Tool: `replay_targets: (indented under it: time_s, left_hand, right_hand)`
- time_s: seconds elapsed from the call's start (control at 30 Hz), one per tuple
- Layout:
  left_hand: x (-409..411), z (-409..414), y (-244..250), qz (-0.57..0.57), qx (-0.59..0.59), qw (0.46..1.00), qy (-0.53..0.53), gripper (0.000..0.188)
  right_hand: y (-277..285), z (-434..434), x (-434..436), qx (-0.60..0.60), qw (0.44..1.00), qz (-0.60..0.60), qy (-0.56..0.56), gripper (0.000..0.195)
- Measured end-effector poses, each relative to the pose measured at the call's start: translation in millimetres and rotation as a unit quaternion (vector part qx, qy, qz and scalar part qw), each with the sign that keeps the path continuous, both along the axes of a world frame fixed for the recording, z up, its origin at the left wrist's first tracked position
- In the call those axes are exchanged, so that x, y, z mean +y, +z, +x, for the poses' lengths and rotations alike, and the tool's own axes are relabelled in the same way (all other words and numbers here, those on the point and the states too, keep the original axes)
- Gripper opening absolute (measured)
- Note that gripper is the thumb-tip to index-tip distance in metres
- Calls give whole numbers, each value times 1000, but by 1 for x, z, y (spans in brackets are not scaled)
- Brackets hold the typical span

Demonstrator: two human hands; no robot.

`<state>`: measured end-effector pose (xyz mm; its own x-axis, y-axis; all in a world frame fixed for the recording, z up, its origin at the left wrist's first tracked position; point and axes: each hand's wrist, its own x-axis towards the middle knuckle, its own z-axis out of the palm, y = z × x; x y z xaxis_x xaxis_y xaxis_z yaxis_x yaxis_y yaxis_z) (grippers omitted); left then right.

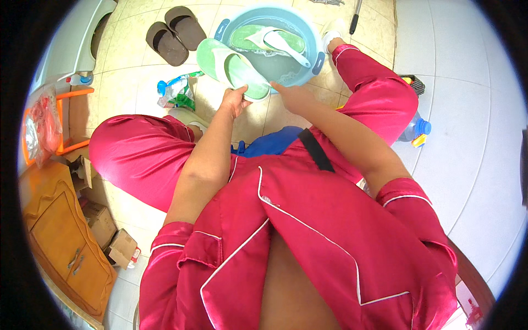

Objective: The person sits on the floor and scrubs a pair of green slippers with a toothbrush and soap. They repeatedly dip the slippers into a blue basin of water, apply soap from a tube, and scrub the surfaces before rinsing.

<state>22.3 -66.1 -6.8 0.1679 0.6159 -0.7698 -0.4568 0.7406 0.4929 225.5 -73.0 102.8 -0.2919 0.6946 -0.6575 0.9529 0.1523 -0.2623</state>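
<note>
My left hand [236, 101] grips the near end of a light green flip-flop [210, 57] with a cream strap, thumb on top of the sole. The shoe is tilted over the left rim of a blue plastic basin [317, 43]. At the same end, the fingertips of my right hand [295, 98] meet the shoe's right edge; its other fingers are hidden behind the back of the hand. Cloudy, sudsy water fills part of the basin. A matching green flip-flop [243, 38] lies in it, with a white-handled brush [291, 48] resting across, bristles not visible.
Dark brown slides [173, 39] sit on the tiles left of the basin. A crumpled plastic pouch with a blue cap [177, 91] lies nearer. Left are an orange-framed stool [74, 94], cardboard boxes [99, 225] and a wooden cabinet [66, 235]. A blue-capped bottle [412, 127] stands by my right knee.
</note>
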Motion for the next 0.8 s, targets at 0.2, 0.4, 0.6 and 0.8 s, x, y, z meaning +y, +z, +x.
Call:
replay_targets:
  time_s: [0.2, 0.4, 0.6, 0.8]
  left_hand:
    - [-2, 3, 2, -7, 14, 1000, -3, 39]
    - [-2, -1, -11, -1, -2, 1000, 7, 42]
    - [0, 3, -7, -1, -10, 1000, 1, 42]
    - [2, 3, 3, -18, -23, 1000, 11, 41]
  right_hand:
    - [-35, 0, -5, 88, 991, 95, -45, 53]
    - [-10, 13, -26, 41, 996, 75, -15, 50]
    - [-31, 0, -5, 77, 994, 68, -30, 50]
    - [-23, 37, -10, 89, 989, 76, 95, 51]
